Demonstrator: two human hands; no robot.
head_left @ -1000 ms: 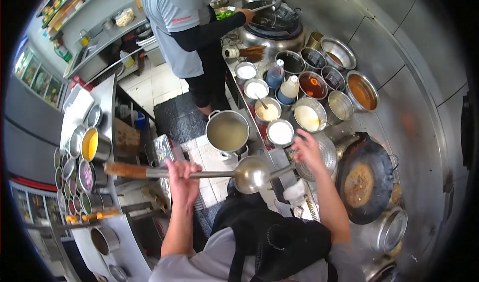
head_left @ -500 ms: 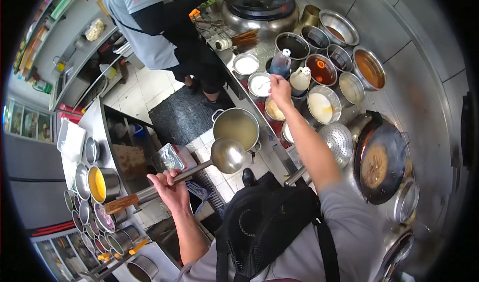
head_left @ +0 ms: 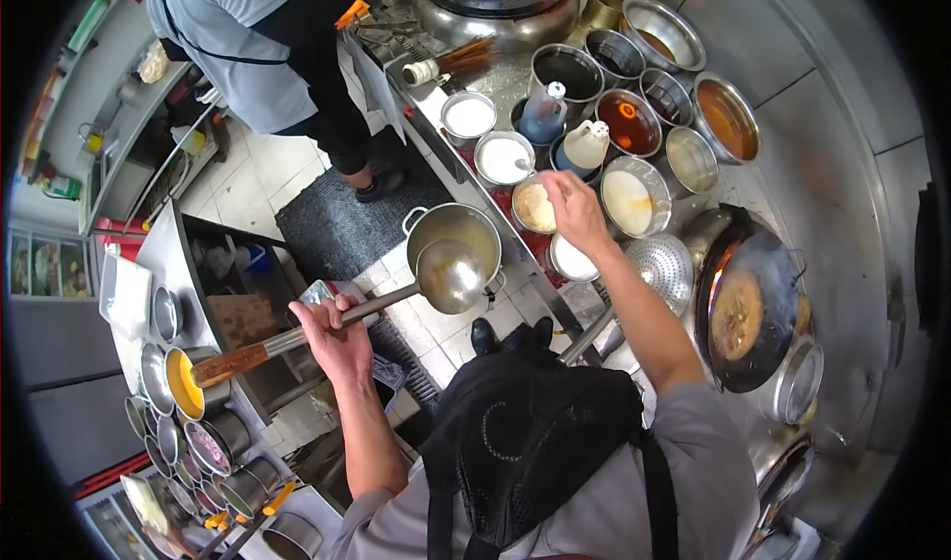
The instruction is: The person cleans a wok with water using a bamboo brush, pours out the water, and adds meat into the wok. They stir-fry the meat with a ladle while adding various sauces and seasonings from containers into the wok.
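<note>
My left hand point(head_left: 337, 340) is wrapped round the handle of a long ladle point(head_left: 451, 277), whose metal bowl hangs over a two-handled pot point(head_left: 408, 225) of cloudy liquid. My right hand point(head_left: 577, 213) reaches over the seasoning containers, its fingers drawn together at the edge of a container of beige powder point(head_left: 536, 206). What they pinch, if anything, is hidden. Just beyond it stands a container of white powder point(head_left: 503, 157) with a spoon in it. A pale squeeze bottle point(head_left: 584, 144) and a dark-filled bottle point(head_left: 543, 114) stand behind the hand.
To the right, a smoking wok point(head_left: 758, 312) holds brown food, with flame at its rim. A perforated strainer point(head_left: 661, 275) lies beside it. At upper left stands a co-worker point(head_left: 233, 45). Steel pots, including one of yellow liquid point(head_left: 184, 382), crowd the left counter.
My right hand has moved from the white powder to the beige powder container. The ladle stays in my left hand. A flame now shows at the far wok, and the co-worker has shifted.
</note>
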